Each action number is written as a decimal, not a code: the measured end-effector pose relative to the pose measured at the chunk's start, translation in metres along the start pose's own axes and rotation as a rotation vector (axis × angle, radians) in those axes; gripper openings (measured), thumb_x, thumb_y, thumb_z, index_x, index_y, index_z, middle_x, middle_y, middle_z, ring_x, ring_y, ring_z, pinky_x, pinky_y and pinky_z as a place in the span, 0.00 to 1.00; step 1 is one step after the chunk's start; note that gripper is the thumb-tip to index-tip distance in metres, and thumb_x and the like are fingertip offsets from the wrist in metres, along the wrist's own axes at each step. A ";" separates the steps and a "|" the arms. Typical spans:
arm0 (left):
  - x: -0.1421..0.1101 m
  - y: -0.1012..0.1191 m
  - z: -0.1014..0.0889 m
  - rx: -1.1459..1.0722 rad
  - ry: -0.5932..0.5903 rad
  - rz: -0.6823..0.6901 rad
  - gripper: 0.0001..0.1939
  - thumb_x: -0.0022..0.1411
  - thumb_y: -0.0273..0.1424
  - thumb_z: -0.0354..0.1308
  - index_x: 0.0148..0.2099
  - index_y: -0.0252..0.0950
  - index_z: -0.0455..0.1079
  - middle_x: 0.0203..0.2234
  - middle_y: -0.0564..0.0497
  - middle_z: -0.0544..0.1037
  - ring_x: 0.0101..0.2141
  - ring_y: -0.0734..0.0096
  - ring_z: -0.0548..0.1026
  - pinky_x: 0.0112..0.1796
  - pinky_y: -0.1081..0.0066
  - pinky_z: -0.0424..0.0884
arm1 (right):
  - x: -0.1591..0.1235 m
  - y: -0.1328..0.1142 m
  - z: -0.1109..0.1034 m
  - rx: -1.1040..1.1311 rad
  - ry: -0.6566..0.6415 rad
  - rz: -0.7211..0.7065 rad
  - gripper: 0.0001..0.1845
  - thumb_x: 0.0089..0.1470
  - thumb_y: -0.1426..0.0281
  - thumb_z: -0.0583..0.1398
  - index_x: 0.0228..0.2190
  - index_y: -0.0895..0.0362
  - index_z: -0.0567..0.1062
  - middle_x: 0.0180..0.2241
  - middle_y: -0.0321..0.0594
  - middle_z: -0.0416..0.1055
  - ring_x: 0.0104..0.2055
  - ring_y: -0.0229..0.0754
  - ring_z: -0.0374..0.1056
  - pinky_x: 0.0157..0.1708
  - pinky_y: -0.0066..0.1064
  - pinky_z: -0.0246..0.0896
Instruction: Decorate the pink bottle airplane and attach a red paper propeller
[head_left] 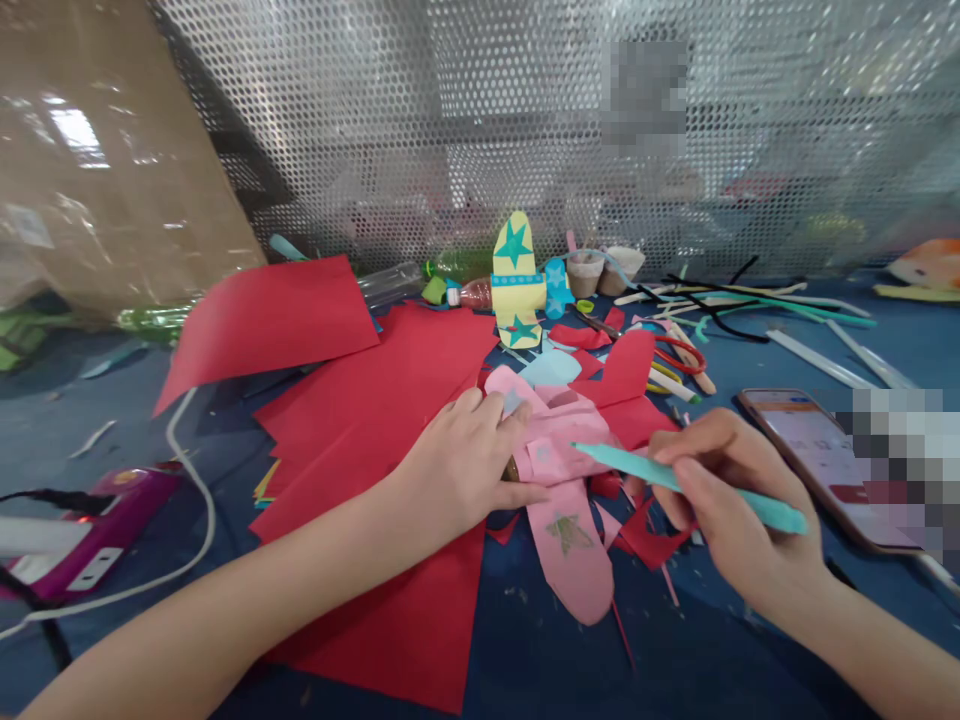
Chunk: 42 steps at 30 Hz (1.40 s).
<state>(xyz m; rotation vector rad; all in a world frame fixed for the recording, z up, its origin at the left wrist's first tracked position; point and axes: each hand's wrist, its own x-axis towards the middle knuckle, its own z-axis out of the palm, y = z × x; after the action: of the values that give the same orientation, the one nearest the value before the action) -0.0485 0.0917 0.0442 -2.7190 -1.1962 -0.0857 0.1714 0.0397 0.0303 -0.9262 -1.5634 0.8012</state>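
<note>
My left hand [469, 450] is closed on a pink paper model plane [570, 535], fingers over its top and thumb along its near side. A gold star decorates the plane's near wing, and part of its body is hidden behind my fingers. In my right hand [739, 505] is a light teal felt-tip pen [630, 462], gripped in a writing hold. Its tip points left and lies over the plane's pink body, though I cannot tell if it touches. Red paper scraps [649, 535] lie around the plane, and red sheets [375, 450] spread under my left forearm.
A yellow plane with teal stars [517, 295] stands behind. Scissors [679, 355] and pipe cleaners [720, 300] lie back right, a phone [810, 450] beside my right hand. At left are a purple power strip [97, 540] and white cable [206, 500]. A perforated metal panel [510, 130] rises behind.
</note>
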 end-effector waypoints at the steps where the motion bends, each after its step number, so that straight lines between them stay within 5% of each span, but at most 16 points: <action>1: 0.001 -0.002 0.000 0.021 0.004 -0.013 0.42 0.57 0.56 0.53 0.61 0.29 0.60 0.37 0.41 0.70 0.39 0.55 0.67 0.39 0.60 0.66 | -0.001 0.000 0.000 0.005 0.044 -0.022 0.07 0.62 0.72 0.52 0.32 0.51 0.66 0.17 0.27 0.60 0.17 0.35 0.60 0.21 0.29 0.61; 7: 0.005 -0.012 -0.008 -0.090 0.223 -0.079 0.55 0.46 0.66 0.51 0.63 0.28 0.56 0.40 0.41 0.71 0.41 0.52 0.66 0.44 0.55 0.65 | -0.003 0.007 -0.003 -0.158 0.232 -0.086 0.05 0.58 0.71 0.57 0.37 0.49 0.67 0.27 0.34 0.67 0.27 0.41 0.71 0.27 0.33 0.68; 11: -0.007 0.016 -0.013 -0.333 0.509 0.033 0.25 0.68 0.45 0.40 0.53 0.30 0.62 0.42 0.40 0.73 0.43 0.59 0.69 0.45 0.58 0.66 | -0.003 0.012 -0.005 -0.283 0.199 -0.116 0.06 0.57 0.71 0.58 0.37 0.51 0.68 0.28 0.35 0.68 0.26 0.39 0.70 0.25 0.30 0.67; 14: -0.019 0.047 0.004 -0.496 0.396 0.273 0.13 0.63 0.28 0.41 0.45 0.31 0.63 0.31 0.45 0.73 0.32 0.66 0.70 0.36 0.66 0.68 | -0.006 0.012 0.000 -0.306 0.084 -0.143 0.02 0.58 0.71 0.56 0.34 0.52 0.69 0.27 0.36 0.70 0.24 0.38 0.70 0.24 0.28 0.67; 19: -0.028 0.075 0.045 -0.438 0.191 0.588 0.12 0.58 0.31 0.52 0.44 0.32 0.66 0.27 0.51 0.73 0.30 0.67 0.70 0.36 0.68 0.66 | -0.011 0.015 0.012 -0.325 -0.074 -0.037 0.06 0.60 0.68 0.55 0.39 0.53 0.69 0.28 0.38 0.73 0.27 0.41 0.73 0.26 0.29 0.70; 23: -0.026 0.076 0.050 -0.428 0.141 0.580 0.12 0.60 0.34 0.52 0.42 0.32 0.67 0.27 0.51 0.73 0.29 0.67 0.70 0.37 0.69 0.66 | -0.010 0.018 0.013 -0.396 -0.181 -0.080 0.08 0.58 0.70 0.56 0.42 0.52 0.69 0.34 0.40 0.75 0.33 0.43 0.75 0.31 0.30 0.72; 32: -0.025 0.077 0.049 -0.440 0.126 0.590 0.11 0.60 0.34 0.52 0.41 0.32 0.68 0.27 0.49 0.73 0.29 0.66 0.69 0.35 0.69 0.66 | -0.006 0.014 0.015 -0.460 -0.151 -0.126 0.07 0.57 0.73 0.56 0.39 0.52 0.69 0.31 0.38 0.73 0.31 0.40 0.72 0.30 0.27 0.69; 42: -0.024 0.072 0.047 -0.531 0.265 0.492 0.11 0.61 0.26 0.47 0.44 0.31 0.66 0.27 0.48 0.73 0.29 0.68 0.70 0.40 0.70 0.68 | 0.002 0.021 0.015 -0.363 -0.175 -0.025 0.04 0.58 0.71 0.54 0.36 0.54 0.69 0.31 0.37 0.71 0.31 0.39 0.69 0.31 0.27 0.65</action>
<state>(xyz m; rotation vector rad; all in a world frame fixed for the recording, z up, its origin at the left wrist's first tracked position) -0.0129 0.0349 -0.0141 -3.2195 -0.4521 -0.7645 0.1590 0.0511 0.0101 -1.1164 -1.9101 0.6029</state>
